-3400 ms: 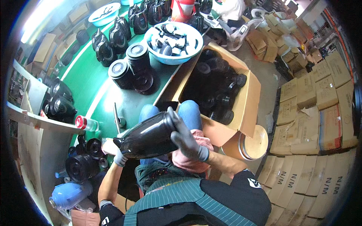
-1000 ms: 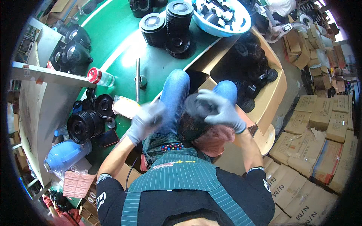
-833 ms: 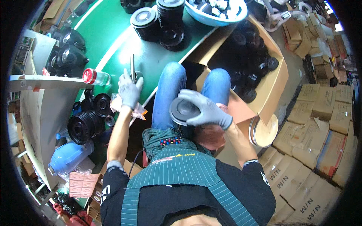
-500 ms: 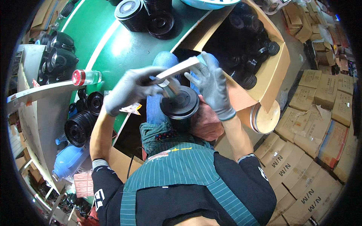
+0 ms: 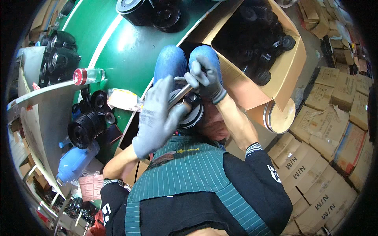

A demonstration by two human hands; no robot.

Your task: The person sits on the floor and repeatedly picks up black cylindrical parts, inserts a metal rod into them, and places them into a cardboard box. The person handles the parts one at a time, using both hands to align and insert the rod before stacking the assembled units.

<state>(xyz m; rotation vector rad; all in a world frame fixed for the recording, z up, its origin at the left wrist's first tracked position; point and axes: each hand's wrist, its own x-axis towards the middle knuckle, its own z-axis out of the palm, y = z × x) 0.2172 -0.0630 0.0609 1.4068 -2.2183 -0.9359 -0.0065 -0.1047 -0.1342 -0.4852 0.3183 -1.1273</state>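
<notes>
Both my hands wear grey gloves and work over my lap. My left hand [image 5: 155,118] has its fingers stretched out and its thumb apart, beside a round black part [image 5: 193,122] with a pale rim. This part sits between my thighs, partly covered by the left hand. My right hand [image 5: 206,80] is closed, its curled fingers gripping the upper end of a shiny grey strip [image 5: 180,95]. The strip slants down toward the left palm, where its lower end is hidden.
An open cardboard box [image 5: 289,74] of black round parts stands to the right, beside a round tan container [image 5: 284,116]. On the green table [image 5: 130,47] are a red-capped jar [image 5: 89,76] and black lid stacks [image 5: 165,17]. Stacked cartons [image 5: 315,169] line the right side.
Both hands have come lower over my lap, the left turning flat-fingered and nearer my body. The right hand has curled around the strip, which has swung lower. The round part is now more covered.
</notes>
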